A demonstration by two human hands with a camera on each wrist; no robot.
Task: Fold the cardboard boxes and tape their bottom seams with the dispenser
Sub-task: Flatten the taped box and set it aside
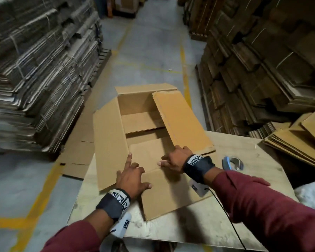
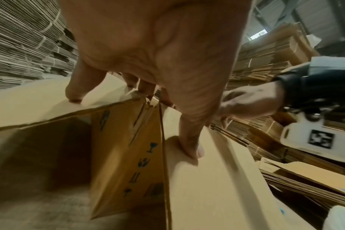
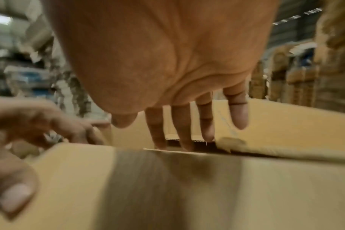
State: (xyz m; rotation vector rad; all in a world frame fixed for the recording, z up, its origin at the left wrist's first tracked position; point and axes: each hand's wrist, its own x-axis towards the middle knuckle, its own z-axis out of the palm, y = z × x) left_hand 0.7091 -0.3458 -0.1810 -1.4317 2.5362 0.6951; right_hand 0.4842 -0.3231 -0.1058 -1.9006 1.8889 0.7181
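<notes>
One open box (image 1: pixel 140 120) stands on the table (image 1: pixel 173 228), its four flaps spread out. The left hand (image 1: pixel 130 179) presses flat on the near flap (image 1: pixel 164 191) with fingers spread, grasping nothing. The right hand (image 1: pixel 175 158) rests its straight fingers at the base of the right flap (image 1: pixel 182 120), also grasping nothing. One tape dispenser (image 1: pixel 233 163) lies to the right, near the one pile of flat cartons (image 1: pixel 298 140).

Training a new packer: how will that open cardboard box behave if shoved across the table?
The cardboard box probably slides easily, being empty. Its untaped flaps stand loose, so it may skew. Both hands, left hand and right hand, steady it.
</notes>
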